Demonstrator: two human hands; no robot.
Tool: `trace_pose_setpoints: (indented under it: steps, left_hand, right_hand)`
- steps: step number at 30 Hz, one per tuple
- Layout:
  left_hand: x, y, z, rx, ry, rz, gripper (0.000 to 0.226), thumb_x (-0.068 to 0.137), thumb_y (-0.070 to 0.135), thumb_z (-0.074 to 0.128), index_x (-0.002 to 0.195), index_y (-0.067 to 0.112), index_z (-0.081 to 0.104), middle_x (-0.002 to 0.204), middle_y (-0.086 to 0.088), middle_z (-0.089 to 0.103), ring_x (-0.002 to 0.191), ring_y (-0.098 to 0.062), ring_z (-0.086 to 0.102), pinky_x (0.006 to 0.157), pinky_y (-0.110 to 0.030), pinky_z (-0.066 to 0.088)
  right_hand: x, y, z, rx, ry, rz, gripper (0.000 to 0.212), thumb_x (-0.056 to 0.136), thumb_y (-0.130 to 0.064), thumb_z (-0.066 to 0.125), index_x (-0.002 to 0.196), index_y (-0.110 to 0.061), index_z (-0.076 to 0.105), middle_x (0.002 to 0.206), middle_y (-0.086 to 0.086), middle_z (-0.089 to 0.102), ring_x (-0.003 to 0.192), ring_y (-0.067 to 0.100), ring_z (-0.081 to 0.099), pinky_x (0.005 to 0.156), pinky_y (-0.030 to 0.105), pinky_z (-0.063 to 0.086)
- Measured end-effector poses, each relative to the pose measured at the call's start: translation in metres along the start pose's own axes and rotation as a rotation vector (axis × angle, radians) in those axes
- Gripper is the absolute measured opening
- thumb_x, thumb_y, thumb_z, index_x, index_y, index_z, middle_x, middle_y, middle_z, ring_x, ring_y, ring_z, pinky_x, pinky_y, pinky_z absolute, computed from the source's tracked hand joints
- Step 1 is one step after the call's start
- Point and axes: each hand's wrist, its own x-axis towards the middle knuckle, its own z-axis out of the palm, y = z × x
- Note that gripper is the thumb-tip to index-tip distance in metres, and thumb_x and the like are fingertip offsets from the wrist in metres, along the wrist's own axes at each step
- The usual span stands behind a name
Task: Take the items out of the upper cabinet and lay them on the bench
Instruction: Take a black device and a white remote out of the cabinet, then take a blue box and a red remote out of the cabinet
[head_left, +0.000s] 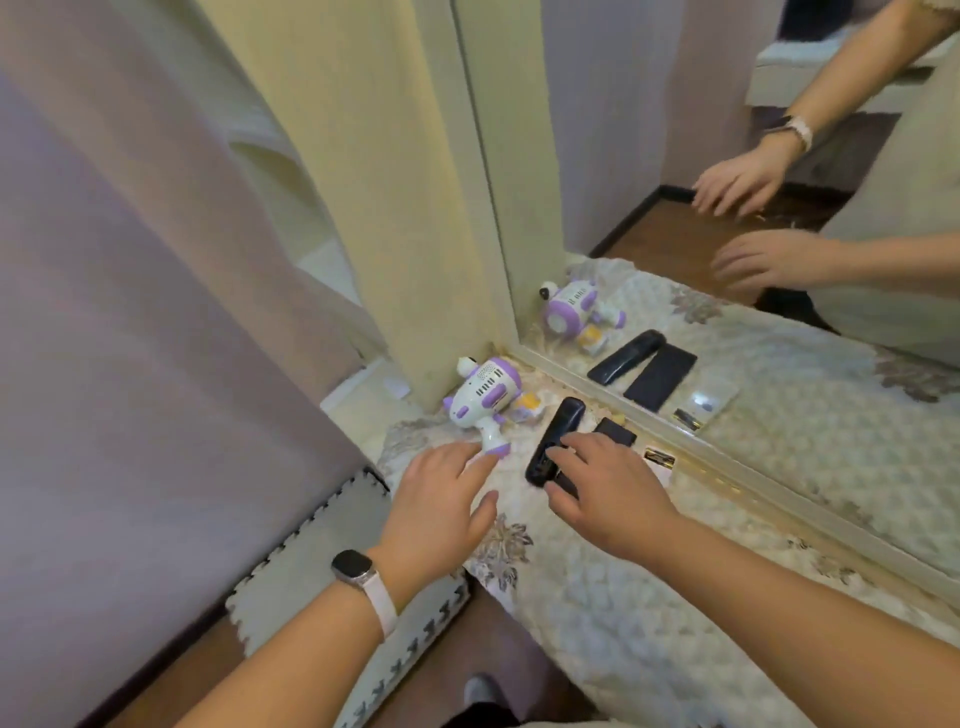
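A white and purple toy gun (483, 397) lies on the quilted bench cover (623, 587) beside the mirror frame. My left hand (441, 499), fingers spread, hovers just below the toy's handle and holds nothing. A black remote (558, 426) lies to the right of the toy. A black flat case (618, 430) lies next to it, partly hidden under my right hand (608, 483). My right hand rests over the lower end of the remote with fingers apart, not gripping. A small gold and black item (658, 458) sits by the mirror's base.
A large mirror (779, 312) stands along the bench's far edge and doubles the objects and hands. A grey curtain (130, 312) hangs at the left. A grey foam floor mat (332, 566) lies below the bench's left end.
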Motion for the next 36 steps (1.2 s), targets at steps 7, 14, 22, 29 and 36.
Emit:
trace_pose_setpoints:
  steps: [7,14,22,29,36]
  left_hand:
    - [-0.076,-0.034,-0.030,0.015,0.114,-0.255,0.039,0.090,0.038,0.051,0.122,0.019,0.063,0.123,-0.002,0.064,0.114,-0.024,0.058,0.100,-0.042,0.043]
    - [-0.202,-0.060,-0.058,0.105,0.270,-0.490,0.039,0.088,0.037,0.054,0.119,0.017,0.065,0.118,-0.003,0.065,0.112,-0.024,0.058,0.102,-0.042,0.038]
    - [-0.409,-0.058,-0.102,0.200,0.272,-0.863,0.042,0.088,0.039,0.050,0.119,0.018,0.067,0.122,-0.003,0.066,0.117,-0.026,0.058,0.100,-0.042,0.043]
    - [-0.569,-0.032,-0.140,0.245,0.307,-1.122,0.043,0.091,0.040,0.050,0.127,0.020,0.063,0.129,-0.001,0.062,0.123,-0.022,0.055,0.104,-0.042,0.041]
    - [-0.676,-0.015,-0.168,0.335,0.388,-1.312,0.043,0.093,0.040,0.049,0.130,0.021,0.061,0.130,0.000,0.062,0.124,-0.019,0.053,0.106,-0.040,0.038]
  right_hand:
    - [0.023,-0.085,-0.014,-0.015,0.040,-0.317,0.045,0.086,-0.048,0.048,0.112,-0.016,0.066,0.111,0.006,0.066,0.100,0.027,0.062,0.077,0.039,0.052]
    - [0.020,-0.201,-0.004,-0.005,0.017,-0.605,0.045,0.084,-0.046,0.049,0.113,-0.015,0.066,0.113,0.007,0.065,0.106,0.029,0.060,0.085,0.040,0.050]
    - [-0.049,-0.385,0.017,0.043,-0.009,-0.948,0.047,0.085,-0.047,0.047,0.115,-0.016,0.065,0.118,0.008,0.065,0.110,0.029,0.059,0.089,0.040,0.048]
    - [-0.138,-0.520,0.029,0.113,0.019,-1.189,0.047,0.088,-0.047,0.046,0.118,-0.016,0.065,0.123,0.009,0.064,0.113,0.031,0.059,0.093,0.041,0.048]
    - [-0.199,-0.623,0.034,0.121,0.026,-1.429,0.047,0.089,-0.048,0.046,0.121,-0.017,0.064,0.126,0.007,0.063,0.116,0.029,0.057,0.096,0.041,0.047]
